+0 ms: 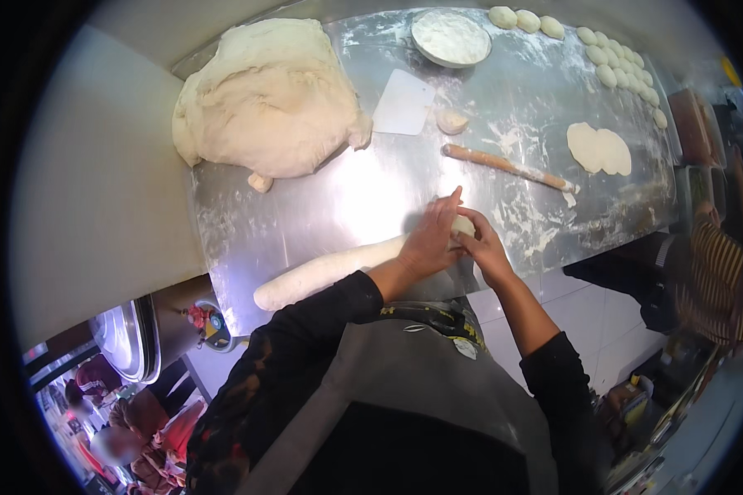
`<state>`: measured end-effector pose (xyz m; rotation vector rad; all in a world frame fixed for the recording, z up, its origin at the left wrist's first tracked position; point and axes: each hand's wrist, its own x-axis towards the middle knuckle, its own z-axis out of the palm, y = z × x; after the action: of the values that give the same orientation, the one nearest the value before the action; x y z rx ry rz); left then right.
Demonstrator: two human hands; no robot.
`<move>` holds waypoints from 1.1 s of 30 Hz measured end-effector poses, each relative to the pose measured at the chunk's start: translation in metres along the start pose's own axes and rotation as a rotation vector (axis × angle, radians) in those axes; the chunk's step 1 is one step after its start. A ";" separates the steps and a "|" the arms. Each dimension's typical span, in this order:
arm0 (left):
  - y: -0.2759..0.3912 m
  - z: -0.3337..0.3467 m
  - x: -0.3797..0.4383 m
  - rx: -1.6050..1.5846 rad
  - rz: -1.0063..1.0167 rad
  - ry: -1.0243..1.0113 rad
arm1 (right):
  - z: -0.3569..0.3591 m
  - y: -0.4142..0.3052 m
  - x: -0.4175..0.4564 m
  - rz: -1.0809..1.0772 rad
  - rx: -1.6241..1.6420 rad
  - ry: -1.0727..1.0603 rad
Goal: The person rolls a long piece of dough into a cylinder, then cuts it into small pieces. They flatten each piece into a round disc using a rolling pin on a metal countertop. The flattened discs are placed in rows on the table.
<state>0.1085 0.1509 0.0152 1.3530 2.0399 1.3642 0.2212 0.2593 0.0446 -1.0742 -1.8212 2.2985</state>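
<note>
A long roll of dough lies along the near edge of the metal worktable. My left hand rests on the roll near its right end, its fingers stretched out. Around that end curl the fingers and thumb of my right hand, gripping the dough. Beyond them lies a wooden rolling pin dusted with flour. A small piece of dough is beside a white plastic dough scraper. At the upper left a large mass of dough covers the table.
A bowl of flour stands at the far edge of the metal table. Several dough balls are at the far right, near flattened dough. Plastic containers stand beyond the right end. A person in stripes is at the right.
</note>
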 end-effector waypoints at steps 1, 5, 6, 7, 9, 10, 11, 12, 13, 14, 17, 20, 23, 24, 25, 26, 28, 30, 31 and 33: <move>0.001 0.000 -0.002 0.029 0.027 0.004 | -0.001 0.005 0.000 0.007 0.003 0.032; -0.013 -0.004 0.005 -0.199 -0.196 -0.289 | -0.009 0.005 0.001 -0.036 -0.313 0.146; -0.013 -0.017 0.016 -0.360 -0.356 -0.447 | -0.003 -0.018 -0.013 -0.204 -0.618 0.201; -0.013 -0.029 0.024 -0.522 -0.513 -0.607 | 0.003 -0.043 -0.029 -0.373 -0.922 0.260; -0.008 -0.041 0.026 -0.822 -0.654 -0.678 | 0.016 -0.085 -0.052 -0.708 -1.247 0.178; -0.001 -0.052 0.022 -0.961 -0.746 -0.691 | 0.022 -0.096 -0.055 -0.756 -1.283 -0.019; -0.045 -0.023 0.010 -1.043 -0.724 -0.760 | 0.030 -0.100 -0.057 -0.782 -1.348 -0.103; -0.044 -0.017 0.011 -1.126 -0.701 -0.843 | 0.035 -0.102 -0.060 -0.797 -1.417 -0.177; -0.046 -0.016 0.009 -1.118 -0.679 -0.887 | 0.039 -0.102 -0.061 -0.812 -1.484 -0.255; -0.049 -0.017 0.005 -1.109 -0.658 -0.928 | 0.040 -0.096 -0.056 -0.939 -1.498 -0.177; 0.002 -0.051 0.014 -1.208 -0.516 -0.948 | 0.043 -0.096 -0.048 -0.660 -1.691 -0.177; 0.036 -0.053 0.023 -0.777 -0.405 -0.749 | 0.035 -0.075 -0.040 -0.746 -1.840 0.102; 0.042 -0.037 0.032 -0.079 -0.338 -0.717 | 0.033 -0.068 -0.027 -0.614 -1.867 0.170; 0.045 -0.032 0.033 0.193 -0.336 -0.674 | 0.031 -0.066 -0.022 -0.581 -1.872 0.203; 0.045 -0.031 0.034 0.231 -0.349 -0.625 | 0.028 -0.067 -0.017 -0.590 -1.849 0.211; 0.044 -0.029 0.034 0.268 -0.360 -0.575 | 0.025 -0.069 -0.011 -0.598 -1.826 0.219; 0.039 -0.024 0.034 0.349 -0.324 -0.478 | 0.017 -0.065 0.007 -0.555 -1.777 0.204; 0.038 -0.025 0.037 0.357 -0.280 -0.509 | 0.007 -0.063 0.024 -0.395 -1.808 0.200; 0.039 -0.028 0.039 0.365 -0.257 -0.521 | 0.001 -0.064 0.036 -0.320 -1.822 0.199; 0.030 -0.032 0.024 0.158 0.026 -0.422 | -0.021 -0.065 0.062 -0.169 -1.669 0.333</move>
<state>0.0898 0.1568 0.0616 1.5799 1.8732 0.8455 0.1595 0.3236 0.0688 -1.0029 -3.2017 0.0075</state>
